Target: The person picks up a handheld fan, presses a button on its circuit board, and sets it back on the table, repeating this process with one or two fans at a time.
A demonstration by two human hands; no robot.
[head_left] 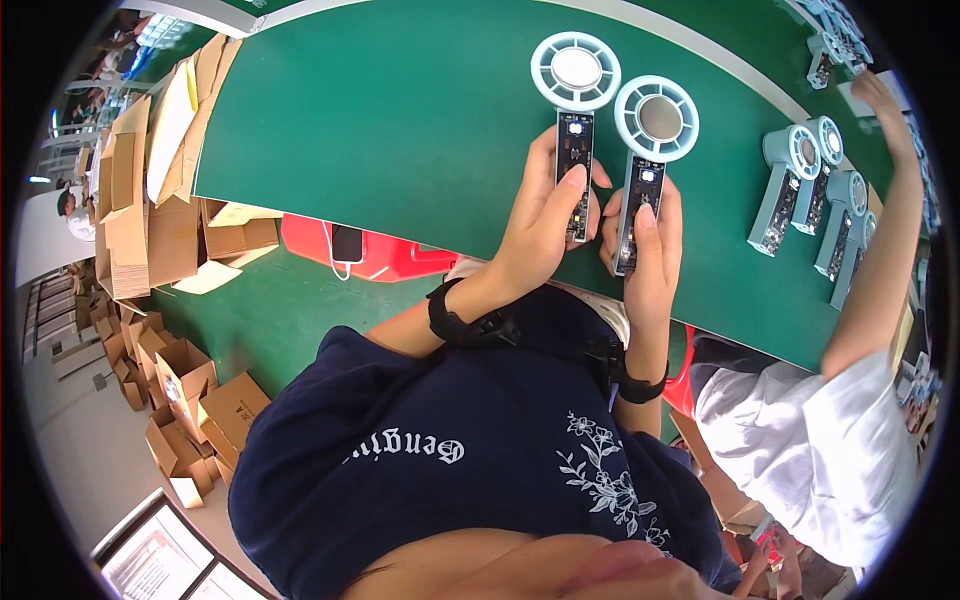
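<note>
Two light-blue handheld fans are held upright side by side over the green table. My left hand point(540, 220) is closed around the handle of the left handheld fan point(577, 69), thumb on its exposed circuit board. The other handheld fan point(657, 117) is gripped the same way by my right hand point(654, 250), its thumb pressed near the middle of the board. Each fan has a round ringed head with a silvery centre disc, and a small white light glows high on each black board. My fingers hide the sides of both handles.
The green table point(370, 120) spans the front. Several similar fans point(775, 210) lie to the right, beside a co-worker's arm point(885, 240). Cardboard boxes point(170, 240) stand at the left; a red stool point(390, 258) with a phone point(347, 243) sits under the table's edge.
</note>
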